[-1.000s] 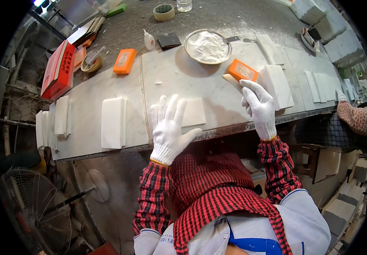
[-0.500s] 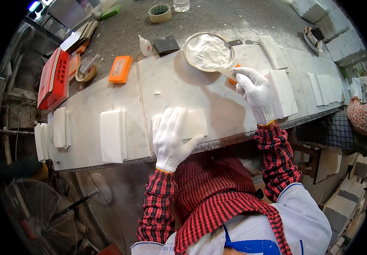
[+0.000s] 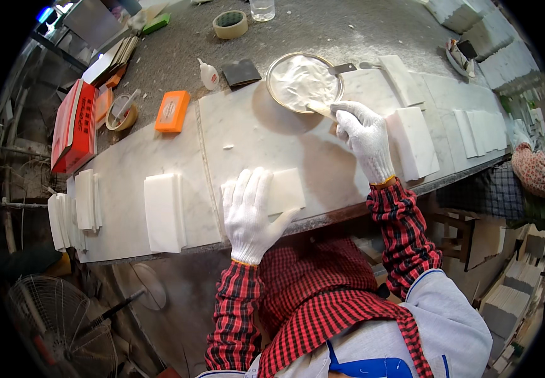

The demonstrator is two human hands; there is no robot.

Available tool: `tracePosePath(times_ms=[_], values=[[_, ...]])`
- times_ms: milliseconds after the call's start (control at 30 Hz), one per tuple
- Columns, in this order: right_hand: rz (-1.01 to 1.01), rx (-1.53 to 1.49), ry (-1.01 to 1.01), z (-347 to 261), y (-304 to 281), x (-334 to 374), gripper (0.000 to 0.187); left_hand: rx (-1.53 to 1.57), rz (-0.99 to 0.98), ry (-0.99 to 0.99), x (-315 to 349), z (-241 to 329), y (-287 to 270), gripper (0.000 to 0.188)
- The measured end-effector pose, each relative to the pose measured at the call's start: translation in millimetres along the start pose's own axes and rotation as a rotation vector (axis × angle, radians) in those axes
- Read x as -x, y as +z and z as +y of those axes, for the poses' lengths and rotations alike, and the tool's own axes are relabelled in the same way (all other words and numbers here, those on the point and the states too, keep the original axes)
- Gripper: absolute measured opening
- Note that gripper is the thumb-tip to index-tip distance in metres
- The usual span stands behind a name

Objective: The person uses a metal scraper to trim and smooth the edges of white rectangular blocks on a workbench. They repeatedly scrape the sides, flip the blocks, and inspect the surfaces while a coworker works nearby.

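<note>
My left hand (image 3: 247, 208), in a white knit glove, lies flat with fingers spread over a white rectangular tile (image 3: 288, 190) on the marble slab. My gloved right hand (image 3: 364, 135) is closed round a pale flat spatula (image 3: 321, 109), whose blade reaches the near rim of a round metal bowl (image 3: 270, 88). White paste (image 3: 301, 80) fills that bowl, its surface uneven. Across the bowl's right rim rests a dark metal strip (image 3: 343, 68). A white block-like stack of tiles (image 3: 414, 143) stands just right of my right hand.
White tile stacks (image 3: 165, 211) line the left side, with more tiles (image 3: 480, 132) at the right. Behind are an orange box (image 3: 173, 112), a squeeze bottle (image 3: 208, 75), a black pad (image 3: 241, 73) and a tape roll (image 3: 230, 25). A red box (image 3: 74, 126) stands far left. Another person's patterned sleeve (image 3: 529, 167) shows right.
The spatula's blade has moved slightly left along the bowl's near rim with my right hand, and its orange part is now mostly hidden. My left hand stays on the tile. The view has shifted slightly.
</note>
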State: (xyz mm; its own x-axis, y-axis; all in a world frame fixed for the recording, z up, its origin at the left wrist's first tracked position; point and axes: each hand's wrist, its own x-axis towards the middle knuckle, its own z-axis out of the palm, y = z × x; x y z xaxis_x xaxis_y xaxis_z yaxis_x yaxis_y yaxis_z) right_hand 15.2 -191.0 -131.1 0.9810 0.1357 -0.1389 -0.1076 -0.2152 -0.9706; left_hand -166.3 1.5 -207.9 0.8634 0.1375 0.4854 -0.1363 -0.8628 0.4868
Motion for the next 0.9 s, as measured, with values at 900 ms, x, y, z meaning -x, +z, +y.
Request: tracePosePath(times_ms=[900], values=[[-0.221,-0.079,0.186,39.3,-14.1,77.1,0.026,-0.001,0.055,0.015,0.5,-3.0,2.5,0.086]])
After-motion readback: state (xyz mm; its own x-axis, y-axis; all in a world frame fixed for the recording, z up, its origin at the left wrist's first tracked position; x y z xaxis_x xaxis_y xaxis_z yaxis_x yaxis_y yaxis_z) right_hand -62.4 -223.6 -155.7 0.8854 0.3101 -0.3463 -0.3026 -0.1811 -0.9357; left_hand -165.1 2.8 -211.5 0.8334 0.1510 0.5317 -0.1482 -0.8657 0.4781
